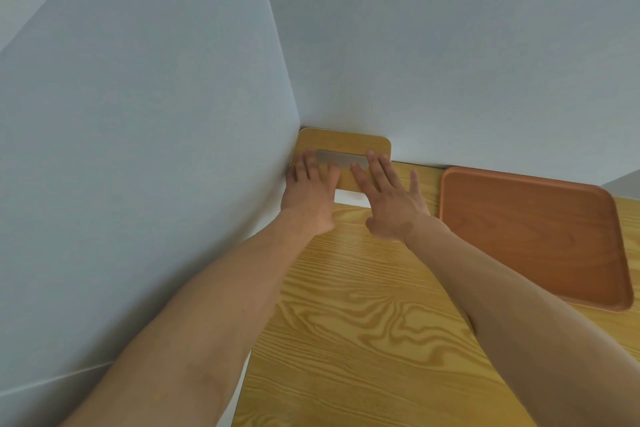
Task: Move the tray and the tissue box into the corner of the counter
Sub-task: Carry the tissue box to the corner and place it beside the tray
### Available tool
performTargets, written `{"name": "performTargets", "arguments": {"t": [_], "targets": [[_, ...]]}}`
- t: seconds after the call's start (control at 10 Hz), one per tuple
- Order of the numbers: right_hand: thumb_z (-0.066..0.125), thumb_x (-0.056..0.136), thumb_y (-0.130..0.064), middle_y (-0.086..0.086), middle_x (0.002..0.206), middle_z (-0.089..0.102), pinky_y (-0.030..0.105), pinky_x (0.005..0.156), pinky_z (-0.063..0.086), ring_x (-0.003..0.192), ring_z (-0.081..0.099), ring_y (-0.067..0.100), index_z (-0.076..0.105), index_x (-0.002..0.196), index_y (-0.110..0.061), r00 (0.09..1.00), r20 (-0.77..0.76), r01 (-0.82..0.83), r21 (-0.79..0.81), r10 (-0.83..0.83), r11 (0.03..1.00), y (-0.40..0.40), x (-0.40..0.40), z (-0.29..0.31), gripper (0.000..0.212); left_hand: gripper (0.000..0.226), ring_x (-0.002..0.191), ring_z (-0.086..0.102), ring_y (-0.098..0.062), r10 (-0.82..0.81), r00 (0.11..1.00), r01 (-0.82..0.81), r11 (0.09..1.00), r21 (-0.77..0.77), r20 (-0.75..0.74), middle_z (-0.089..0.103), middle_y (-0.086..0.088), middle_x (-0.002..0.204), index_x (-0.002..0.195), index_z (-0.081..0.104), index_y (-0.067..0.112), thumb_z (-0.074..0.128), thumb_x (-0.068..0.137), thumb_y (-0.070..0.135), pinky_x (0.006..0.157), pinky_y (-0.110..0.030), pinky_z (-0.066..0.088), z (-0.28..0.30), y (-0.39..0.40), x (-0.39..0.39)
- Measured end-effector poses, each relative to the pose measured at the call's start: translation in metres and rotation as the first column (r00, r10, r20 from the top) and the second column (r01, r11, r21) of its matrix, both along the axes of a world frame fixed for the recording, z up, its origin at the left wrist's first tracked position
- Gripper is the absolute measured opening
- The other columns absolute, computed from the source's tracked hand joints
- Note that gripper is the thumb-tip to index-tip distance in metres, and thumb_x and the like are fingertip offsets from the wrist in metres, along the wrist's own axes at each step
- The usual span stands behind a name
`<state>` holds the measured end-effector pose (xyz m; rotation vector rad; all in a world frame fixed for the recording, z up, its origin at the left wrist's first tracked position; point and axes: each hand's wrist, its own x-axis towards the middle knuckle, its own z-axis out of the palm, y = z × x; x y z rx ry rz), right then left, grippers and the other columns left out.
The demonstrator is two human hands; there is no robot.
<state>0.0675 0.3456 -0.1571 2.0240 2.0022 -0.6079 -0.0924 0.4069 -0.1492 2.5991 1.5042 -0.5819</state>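
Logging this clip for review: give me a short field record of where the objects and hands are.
tissue box: in the corner, against both walls
left hand: flat on box top, fingers spread
right hand: flat on box top, fingers spread
tray: right of the box, apart from it, far edge near the back wall
counter: light wood grain

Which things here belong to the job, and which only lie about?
Job: tissue box, in the corner under the left hand and right hand; tray; counter.
Lying about: nothing else visible.
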Motion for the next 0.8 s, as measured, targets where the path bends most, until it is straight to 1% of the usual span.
{"name": "performTargets", "arguments": {"t": [0.1,0.3,0.4,0.6,0.7,0.8], "targets": [[0.060,0.090,-0.024,0.000,0.161,-0.041,0.068,0.120,0.001,0.149,-0.034,0.022,-0.030,0.152,-0.035,1.000,0.005,-0.003,0.010,0.003,1.000,0.000,0.000,-0.003,0.110,0.094,0.148,-0.004,-0.050,-0.008,1.000,0.008,1.000,0.020,-0.006,-0.009,-0.034,0.159,0.150,0.007,0.015,0.069,0.081,0.030,0.120,-0.056,0.012,-0.003,-0.001,0.000],[0.059,0.089,-0.025,0.000,0.160,-0.043,0.069,0.120,-0.002,0.148,-0.036,0.023,-0.032,0.151,-0.035,1.000,0.018,0.014,-0.004,-0.014,1.000,0.002,-0.003,-0.005,0.111,0.093,0.148,-0.007,-0.049,-0.026,1.000,0.026,1.000,0.010,0.003,-0.009,-0.033,0.159,0.150,0.007,0.015,0.067,0.081,0.033,0.121,-0.055,0.008,-0.003,0.003,-0.003],[0.060,0.089,-0.026,0.000,0.160,-0.043,0.069,0.120,-0.002,0.148,-0.037,0.023,-0.031,0.152,-0.035,1.000,0.025,0.013,-0.006,-0.013,1.000,0.002,-0.003,-0.005,0.111,0.092,0.148,-0.008,-0.048,-0.031,0.999,0.031,0.999,-0.010,0.009,-0.010,-0.032,0.160,0.150,0.008,0.016,0.066,0.081,0.032,0.121,-0.054,0.007,-0.002,0.004,-0.003],[0.062,0.089,-0.028,0.000,0.159,-0.043,0.069,0.119,-0.004,0.147,-0.037,0.024,-0.030,0.152,-0.035,0.998,0.055,-0.002,-0.063,0.005,0.998,0.006,-0.002,0.004,0.112,0.094,0.149,-0.014,-0.043,0.002,1.000,-0.003,0.993,-0.117,-0.006,-0.017,-0.027,0.161,0.153,0.005,0.019,0.064,0.080,0.030,0.122,-0.052,0.003,0.008,0.009,-0.003],[0.063,0.092,-0.035,0.004,0.166,-0.031,0.065,0.121,-0.002,0.153,-0.026,0.023,-0.021,0.157,-0.032,1.000,-0.011,-0.011,-0.051,0.011,0.999,0.007,-0.001,0.029,0.106,0.102,0.151,-0.014,-0.033,0.049,0.999,-0.049,0.978,-0.202,-0.009,-0.016,-0.017,0.164,0.156,-0.007,0.027,0.061,0.082,0.037,0.122,-0.048,0.004,0.029,0.011,-0.004],[0.060,0.094,-0.038,0.004,0.170,-0.020,0.061,0.123,0.003,0.155,-0.017,0.022,-0.011,0.159,-0.032,1.000,-0.031,0.001,0.062,0.001,0.998,0.005,0.004,0.050,0.097,0.101,0.152,-0.011,-0.029,0.068,0.997,-0.060,0.980,-0.189,0.035,-0.012,-0.011,0.166,0.156,-0.008,0.027,0.060,0.083,0.041,0.122,-0.048,0.005,0.043,0.005,-0.004]]}}
